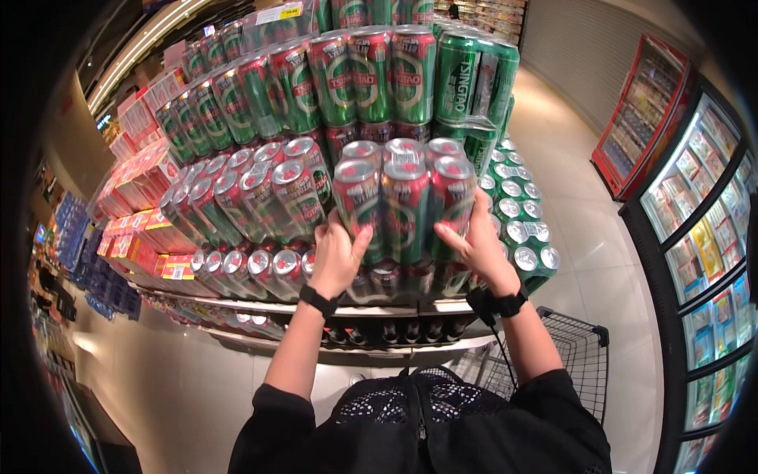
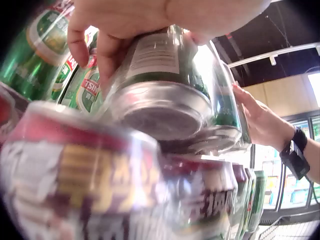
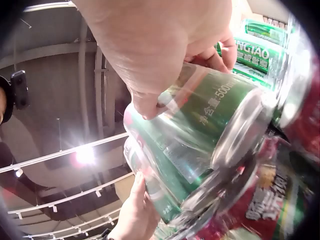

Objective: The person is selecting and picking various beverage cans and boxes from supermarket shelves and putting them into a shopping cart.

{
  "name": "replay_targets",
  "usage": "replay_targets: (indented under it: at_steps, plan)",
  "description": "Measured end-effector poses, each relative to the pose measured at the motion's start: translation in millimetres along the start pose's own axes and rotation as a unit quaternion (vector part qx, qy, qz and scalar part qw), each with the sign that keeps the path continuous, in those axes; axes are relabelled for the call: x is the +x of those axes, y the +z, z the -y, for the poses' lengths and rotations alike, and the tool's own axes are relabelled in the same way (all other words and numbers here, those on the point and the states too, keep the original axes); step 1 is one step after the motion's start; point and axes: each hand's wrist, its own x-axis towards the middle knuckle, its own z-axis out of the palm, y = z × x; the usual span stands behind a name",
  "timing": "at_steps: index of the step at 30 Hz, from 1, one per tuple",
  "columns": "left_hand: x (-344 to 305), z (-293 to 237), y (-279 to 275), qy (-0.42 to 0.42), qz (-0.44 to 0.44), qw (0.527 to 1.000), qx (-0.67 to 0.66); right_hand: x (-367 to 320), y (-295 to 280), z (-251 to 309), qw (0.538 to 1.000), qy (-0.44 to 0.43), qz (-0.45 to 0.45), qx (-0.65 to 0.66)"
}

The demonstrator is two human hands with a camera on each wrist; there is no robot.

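Between both hands is a clear-wrapped pack of beer cans (image 1: 406,197), red and green with silver tops. My left hand (image 1: 338,257) grips its left side, thumb toward the front. On the opposite side, my right hand (image 1: 478,245) holds the pack with its thumb across the front. The left wrist view shows silver can bottoms (image 2: 160,117) tilted just above a lower layer of cans (image 2: 85,175). In the right wrist view the pack (image 3: 215,110) leans, with the right hand's fingers (image 3: 227,52) round its far side and the left hand (image 3: 135,217) beyond.
Stacked beer packs (image 1: 363,75) rise behind, with more cans (image 1: 245,193) to the left and green cans (image 1: 517,209) to the right. A wire shopping cart (image 1: 580,355) stands at the lower right. Glass-door fridges (image 1: 703,237) line the right side; red boxes (image 1: 138,189) are at left.
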Motion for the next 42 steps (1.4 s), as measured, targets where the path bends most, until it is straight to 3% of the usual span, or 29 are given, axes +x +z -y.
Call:
replay_targets:
  at_steps: [3,5,10,13,14,15,19,21,22,25,30,33,36,40,42]
  plan:
    - [-24,5,4,-0.010,0.036,0.998,0.042,-23,2,-5,0.999,-0.038,0.001,-0.008]
    - [-29,6,11,-0.002,-0.013,1.000,-0.018,-30,3,-7,1.000,-0.013,0.010,-0.022]
    - [-28,5,4,-0.047,0.030,0.996,-0.064,-34,8,1,0.999,0.034,-0.021,0.016]
    - [-27,3,1,-0.039,-0.016,0.984,-0.175,-43,23,-11,0.992,0.049,-0.094,0.067]
    - [-27,4,9,-0.051,-0.070,0.960,-0.265,-42,27,-14,0.991,0.046,-0.110,0.062]
    - [-22,3,1,-0.043,-0.082,0.968,-0.233,-41,32,-16,0.989,0.043,-0.127,0.057]
    - [2,4,5,-0.067,-0.052,0.898,-0.432,-38,53,-7,0.967,0.083,-0.214,0.114]
    - [14,13,14,-0.139,-0.008,0.800,-0.583,-35,59,-3,0.955,0.083,-0.240,0.154]
    - [22,14,16,-0.162,0.027,0.717,-0.678,-35,61,-2,0.950,0.083,-0.250,0.166]
    - [29,31,17,-0.243,0.124,0.748,-0.605,-33,68,0,0.936,0.074,-0.275,0.208]
    - [27,12,23,-0.250,0.005,0.670,-0.699,-23,58,-4,0.944,0.071,-0.256,0.194]
    - [16,-10,12,-0.218,-0.077,0.743,-0.628,-6,53,1,0.932,0.064,-0.234,0.268]
    - [9,-31,-3,-0.119,-0.129,0.904,-0.391,12,47,-3,0.945,0.046,-0.204,0.251]
    - [-7,-52,-24,-0.123,-0.150,0.952,-0.239,43,43,-11,0.939,0.079,-0.104,0.317]
    - [-9,-66,-42,-0.068,-0.156,0.972,-0.163,51,43,-6,0.924,0.140,-0.049,0.352]
